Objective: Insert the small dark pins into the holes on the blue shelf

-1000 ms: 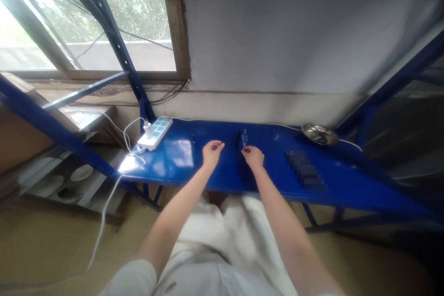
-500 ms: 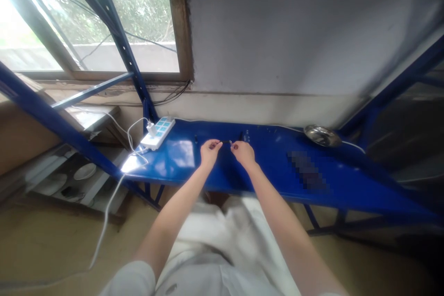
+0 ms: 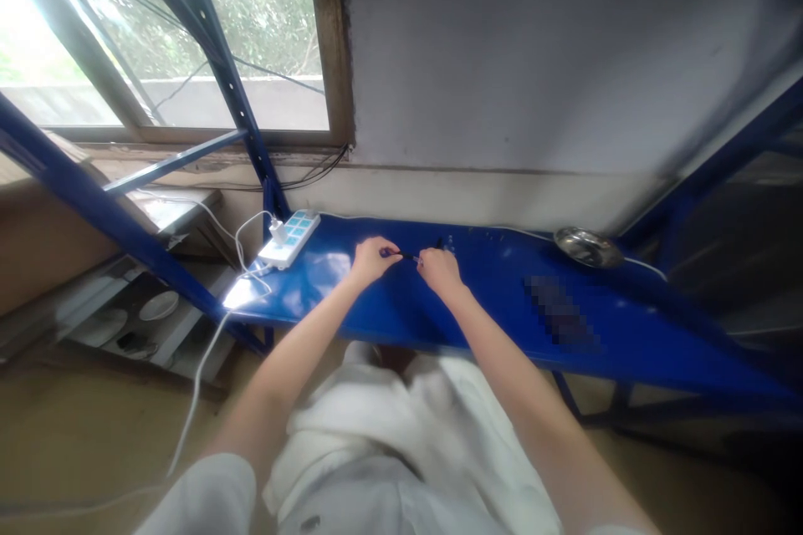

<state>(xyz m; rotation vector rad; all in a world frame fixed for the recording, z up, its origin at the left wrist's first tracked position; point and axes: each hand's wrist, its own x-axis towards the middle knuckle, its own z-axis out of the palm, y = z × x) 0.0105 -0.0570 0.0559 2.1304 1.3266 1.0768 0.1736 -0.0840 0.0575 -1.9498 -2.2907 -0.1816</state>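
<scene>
Over the blue tabletop (image 3: 489, 292), our left hand (image 3: 375, 257) pinches one end of what looks like a thin black strip (image 3: 407, 256), our right hand (image 3: 438, 270) gripping its other end

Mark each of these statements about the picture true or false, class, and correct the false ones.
1. The left hand holds a thin dark item. True.
2. The right hand lies flat on the table. False: its fingers are pinched at a small pale piece, by the end of the dark item.
3. The power strip has a white plug in it. True.
4. The shiny metal dish is beside the power strip. False: it is far to the right, by the table's back edge.
5. The window is on the left side of the view. True.
</scene>
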